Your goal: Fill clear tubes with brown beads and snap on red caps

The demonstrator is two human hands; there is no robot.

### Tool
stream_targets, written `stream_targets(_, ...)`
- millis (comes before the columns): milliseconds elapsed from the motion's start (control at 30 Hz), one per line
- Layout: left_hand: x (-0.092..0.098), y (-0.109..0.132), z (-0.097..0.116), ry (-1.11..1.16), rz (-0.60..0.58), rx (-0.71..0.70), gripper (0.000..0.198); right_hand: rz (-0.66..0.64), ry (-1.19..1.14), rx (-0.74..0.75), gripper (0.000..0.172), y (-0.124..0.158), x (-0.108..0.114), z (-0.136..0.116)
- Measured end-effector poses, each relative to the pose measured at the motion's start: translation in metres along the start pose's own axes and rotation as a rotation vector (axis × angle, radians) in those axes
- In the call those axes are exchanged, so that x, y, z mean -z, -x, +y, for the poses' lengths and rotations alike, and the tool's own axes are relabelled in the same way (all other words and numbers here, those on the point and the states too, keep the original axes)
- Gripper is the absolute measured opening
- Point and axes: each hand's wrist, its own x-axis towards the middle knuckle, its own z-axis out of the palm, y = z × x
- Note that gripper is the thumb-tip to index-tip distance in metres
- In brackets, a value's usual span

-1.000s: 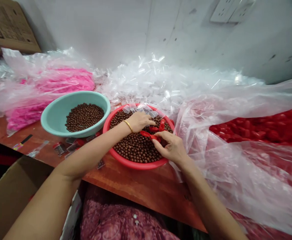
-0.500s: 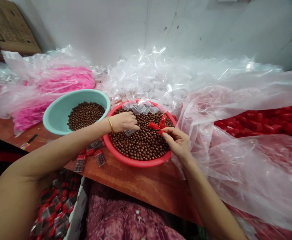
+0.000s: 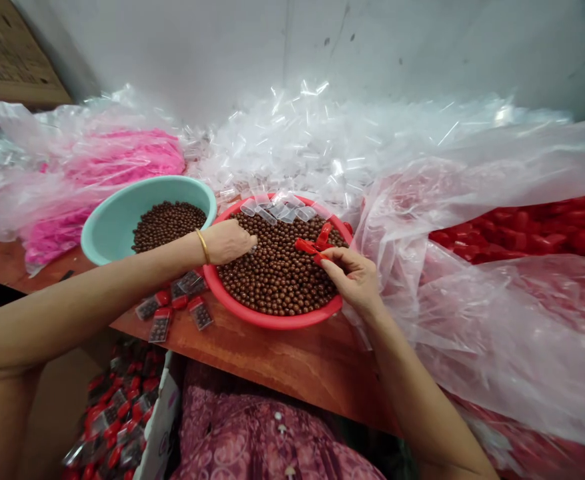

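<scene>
My left hand (image 3: 229, 241), with a gold bangle at the wrist, is closed over the left part of a red basin (image 3: 272, 323) full of brown balls (image 3: 287, 280). A small clear edge shows at its fingertips, and most of that clear plastic container (image 3: 253, 250) is hidden by the hand. On the right side of the basin, my right hand (image 3: 352, 277) pinches several red plastic caps (image 3: 312, 247) just above the balls. Clear plastic containers (image 3: 285, 212) lie on the balls along the far rim.
A teal bowl (image 3: 105, 230) of similar balls stands left. Filled red-capped containers (image 3: 201, 313) lie at the table's front edge, more in a box (image 3: 117, 427) below. Behind are heaped clear containers (image 3: 292, 147) and pink pieces (image 3: 137, 157); a bag of red caps (image 3: 532, 233) is right.
My left hand has moved left and closed further around the clear container, now mostly hidden. My right hand keeps hold of the red caps, almost unmoved. The view has shifted slightly.
</scene>
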Motion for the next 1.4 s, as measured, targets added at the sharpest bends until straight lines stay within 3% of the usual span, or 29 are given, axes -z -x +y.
stream_targets(167, 0.004, -0.018, 0.035, 0.080, -0.107, 0.094, 0.024, 0.001, -0.012, -0.005, 0.012, 0.000, 0.000, 0.001)
stream_targets(267, -0.001, -0.035, 0.049, 0.196, -0.084, 0.138, 0.026, -0.003, -0.012, -0.014, 0.012, 0.000, 0.000, 0.002)
stream_targets(367, -0.010, -0.042, 0.049, 0.424, 0.038, 0.237, 0.022, -0.009, -0.010, -0.025, 0.012, 0.001, 0.000, 0.004)
stream_targets(500, -0.023, -0.036, 0.045, 1.033, 0.293, 0.335, 0.018, -0.008, -0.019, -0.066, 0.014, 0.002, 0.000, 0.005)
stream_targets(667, -0.029, -0.024, 0.049, 1.741, 0.515, 0.272, 0.017, 0.014, -0.095, -0.175, 0.020, -0.003, -0.002, -0.005)
stream_targets(833, -0.023, -0.015, 0.066, 2.050, 0.628, 0.235, 0.028, -0.108, -0.140, -0.198, 0.024, -0.020, -0.010, -0.031)
stream_targets(1000, -0.020, -0.012, 0.081, 2.133, 0.658, 0.177, 0.035, -0.282, -0.231, -0.216, 0.028, -0.032, -0.024, -0.045)
stream_targets(1133, -0.018, -0.006, 0.087, 2.082, 0.696, 0.218, 0.034, -0.362, -0.260, -0.201, 0.029, -0.031, -0.031, -0.043)
stream_targets(1400, -0.018, 0.002, 0.109, 1.701, 0.759, 0.525, 0.023, -0.276, 0.121, 0.174, 0.025, -0.014, -0.042, -0.042)
